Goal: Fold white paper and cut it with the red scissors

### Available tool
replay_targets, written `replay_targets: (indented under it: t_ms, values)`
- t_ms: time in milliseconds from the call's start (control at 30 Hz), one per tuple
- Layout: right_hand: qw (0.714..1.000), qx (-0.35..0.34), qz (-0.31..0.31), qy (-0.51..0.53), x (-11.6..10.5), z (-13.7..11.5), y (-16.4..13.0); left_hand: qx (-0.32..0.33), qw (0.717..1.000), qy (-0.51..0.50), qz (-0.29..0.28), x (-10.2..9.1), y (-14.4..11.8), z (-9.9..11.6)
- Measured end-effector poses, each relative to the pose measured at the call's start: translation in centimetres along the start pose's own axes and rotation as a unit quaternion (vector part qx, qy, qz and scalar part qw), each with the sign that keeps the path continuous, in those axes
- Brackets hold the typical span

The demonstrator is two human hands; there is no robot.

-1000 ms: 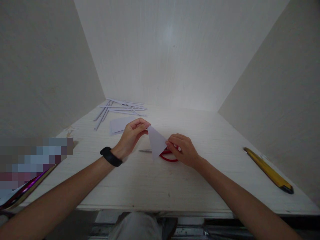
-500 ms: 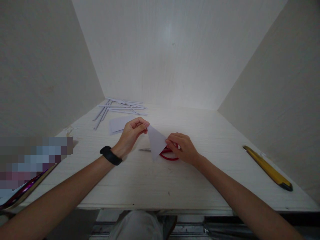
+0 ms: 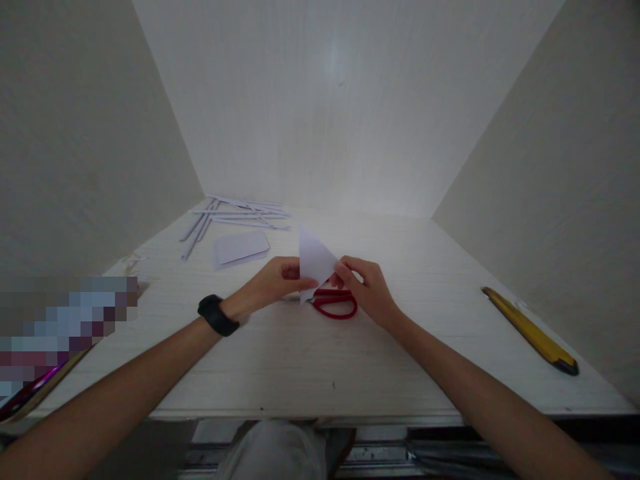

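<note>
Both hands hold a white paper triangle (image 3: 313, 259) just above the white table (image 3: 300, 360). My left hand (image 3: 273, 283), with a black band at the wrist, pinches its lower left edge. Its right edge is pinched by my right hand (image 3: 367, 287). The triangle stands nearly upright with one point up. Red-handled scissors (image 3: 334, 303) lie flat on the table right under the paper and beneath my right hand's fingers; their blades are hidden behind my left hand.
A folded white paper piece (image 3: 239, 249) lies at the back left, with several thin paper strips (image 3: 235, 215) behind it. A yellow utility knife (image 3: 530, 330) lies at the right. White walls close in three sides. A shiny purple item (image 3: 35, 387) pokes out at the left edge.
The paper triangle has turned from lying slanted to standing upright. My left hand moved from its upper left corner down to its lower edge, closer to my right hand.
</note>
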State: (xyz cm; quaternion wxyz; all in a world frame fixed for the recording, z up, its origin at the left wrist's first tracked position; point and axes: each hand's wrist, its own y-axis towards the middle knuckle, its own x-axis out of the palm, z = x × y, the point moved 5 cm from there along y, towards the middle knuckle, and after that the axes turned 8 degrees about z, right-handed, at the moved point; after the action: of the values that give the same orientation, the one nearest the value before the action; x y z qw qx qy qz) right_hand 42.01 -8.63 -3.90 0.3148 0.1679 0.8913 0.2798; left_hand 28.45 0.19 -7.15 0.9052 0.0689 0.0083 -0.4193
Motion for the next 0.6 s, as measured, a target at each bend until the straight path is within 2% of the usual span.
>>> replay_targets:
  t_ms: [200,400,600]
  values:
    - [0.996,0.036,-0.024,0.074,0.6,0.0,0.0,0.005,0.997,-0.039,0.061,0.0,0.0,1.0]
    - [0.996,0.027,-0.008,0.088,0.6,-0.6,-0.2,-0.008,0.996,-0.056,0.068,0.8,-0.6,1.6]
    - [0.995,0.028,-0.015,0.098,0.7,-0.8,-0.4,0.000,0.997,-0.043,0.070,0.7,-0.8,1.2]
